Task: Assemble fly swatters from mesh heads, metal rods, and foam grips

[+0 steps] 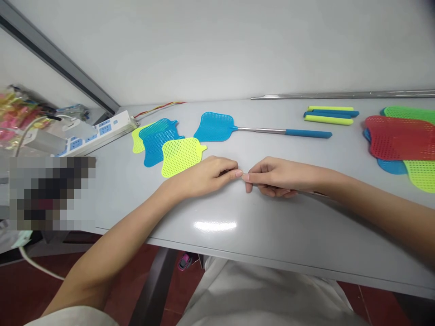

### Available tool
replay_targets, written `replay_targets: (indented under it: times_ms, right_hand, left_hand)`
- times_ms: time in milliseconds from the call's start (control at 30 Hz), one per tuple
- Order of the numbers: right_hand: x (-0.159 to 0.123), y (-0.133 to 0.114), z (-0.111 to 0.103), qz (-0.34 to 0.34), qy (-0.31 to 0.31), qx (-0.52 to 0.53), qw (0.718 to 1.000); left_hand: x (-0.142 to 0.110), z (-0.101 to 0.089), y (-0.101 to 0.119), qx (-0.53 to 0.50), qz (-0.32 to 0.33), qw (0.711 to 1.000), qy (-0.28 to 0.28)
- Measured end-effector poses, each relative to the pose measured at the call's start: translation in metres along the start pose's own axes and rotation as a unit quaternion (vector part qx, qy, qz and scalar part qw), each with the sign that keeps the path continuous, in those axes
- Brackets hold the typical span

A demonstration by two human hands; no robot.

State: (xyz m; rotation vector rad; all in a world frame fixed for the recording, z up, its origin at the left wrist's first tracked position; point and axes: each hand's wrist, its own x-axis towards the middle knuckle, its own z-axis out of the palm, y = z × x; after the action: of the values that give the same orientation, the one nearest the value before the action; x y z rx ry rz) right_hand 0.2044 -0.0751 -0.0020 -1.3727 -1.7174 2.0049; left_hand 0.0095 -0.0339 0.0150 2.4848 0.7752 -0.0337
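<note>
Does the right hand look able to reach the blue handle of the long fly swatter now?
Probably yes: the blue handle lies just beyond the right hand, and only bare table shows between them.

A hand can pass across the front part of the table [258,231], at lower centre, below the two hands. Another free strip is between the swatter [214,127] and the right hand [277,175]; it continues toward the right. At centre left, the yellow mesh head [181,156] and the blue mesh heads [157,141] stand in the way, with the power strip [100,136] beyond them. At far right, the red mesh head [401,138] lies on the pile and blocks the passage. The wall [217,50] limits the back.
</note>
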Motion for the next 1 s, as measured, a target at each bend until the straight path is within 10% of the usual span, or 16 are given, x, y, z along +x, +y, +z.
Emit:
replay_targets:
  times_ms: [1000]
  right_hand:
    - [-0.0006, -0.0022, 0.0012, 0.007, 0.004, 0.004, 1.0]
  left_hand:
    - [-0.0006, 0.0004, -0.0023, 0.003, 0.003, 1.0, 0.001]
